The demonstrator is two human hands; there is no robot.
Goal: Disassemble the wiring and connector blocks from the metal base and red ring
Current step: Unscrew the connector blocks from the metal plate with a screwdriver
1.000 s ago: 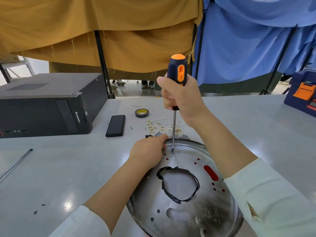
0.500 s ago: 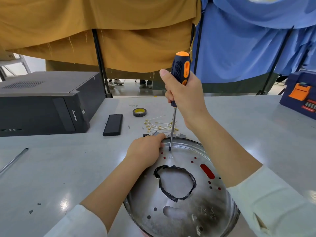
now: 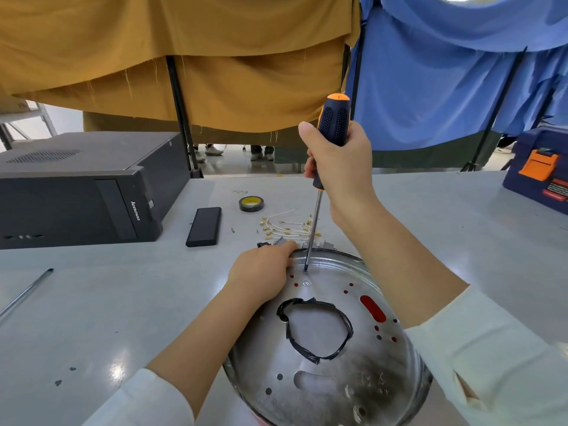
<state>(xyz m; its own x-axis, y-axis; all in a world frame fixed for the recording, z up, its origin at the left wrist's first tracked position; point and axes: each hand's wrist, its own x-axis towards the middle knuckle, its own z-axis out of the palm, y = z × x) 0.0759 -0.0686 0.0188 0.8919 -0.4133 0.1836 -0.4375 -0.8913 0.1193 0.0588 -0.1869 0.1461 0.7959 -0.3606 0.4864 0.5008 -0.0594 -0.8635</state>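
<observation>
**Backing out a screw near the far rim**

The right hand [image 3: 338, 167] grasps the screwdriver [image 3: 333, 121], tip down on the metal base [image 3: 322, 379] on the tabletop [image 3: 92, 302]. The left hand [image 3: 261, 272] presses the rim flat. Keep the shaft upright, lean in firmly — a slipped tip likely strips the head.

Tabletop: open on the left front and right, crowded at centre.
Base [image 3: 325, 358] fills the front centre; left hand [image 3: 261, 273] on its far-left rim, right hand [image 3: 338, 161] holding the screwdriver [image 3: 319, 192] upright over its far rim. Wires [image 3: 289, 227], tape [image 3: 251, 203] and black box [image 3: 204, 226] crowd just beyond the base. PC case [image 3: 76, 192] blocks the far-left; toolbox [image 3: 541, 170] sits at the far-right edge; rod [image 3: 26, 292] lies at the left edge.
</observation>
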